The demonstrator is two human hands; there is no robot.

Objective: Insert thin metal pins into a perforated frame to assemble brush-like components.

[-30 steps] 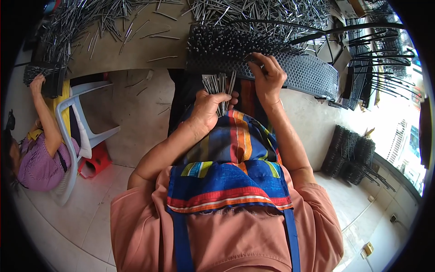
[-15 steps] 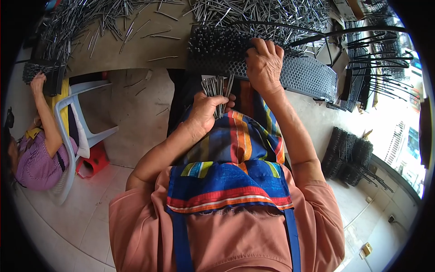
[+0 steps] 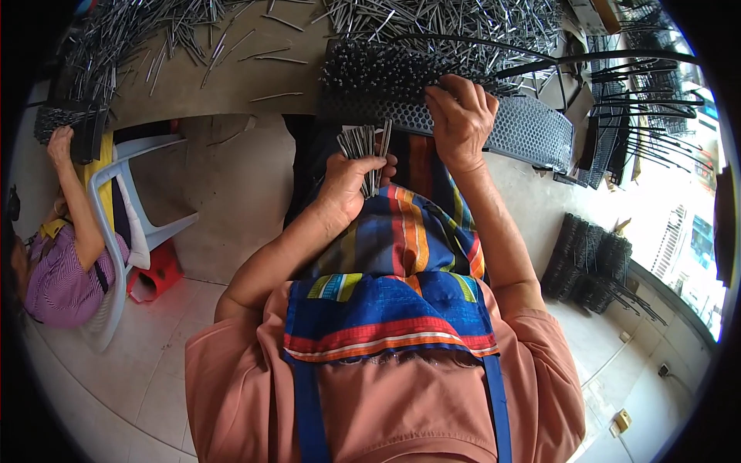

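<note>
My left hand [image 3: 347,184] is closed around a bundle of thin grey metal rods [image 3: 361,145], held upright in front of the apron. Its thumb lies across the front of the bundle. My right hand [image 3: 465,127] is raised over a long dark rack with a honeycomb of holes [image 3: 532,130], its fingers pinched together. What those fingertips hold, if anything, cannot be made out. Many dark rods [image 3: 386,68] stand packed in the left and far part of the rack. Toward the right, the rack's holes show bare.
Heaps of loose metal rods [image 3: 463,23] cover the table [image 3: 208,89] behind the rack. A black bent bar [image 3: 610,54] crosses above it. At left, another person [image 3: 69,262] works beside a pale plastic chair [image 3: 99,201]. Dark wire bundles [image 3: 590,262] stand on the floor at right.
My right hand has shifted slightly right and turned, its fingertips now at the near edge of the standing rods. My left hand keeps the bundle and has moved slightly up and left.
</note>
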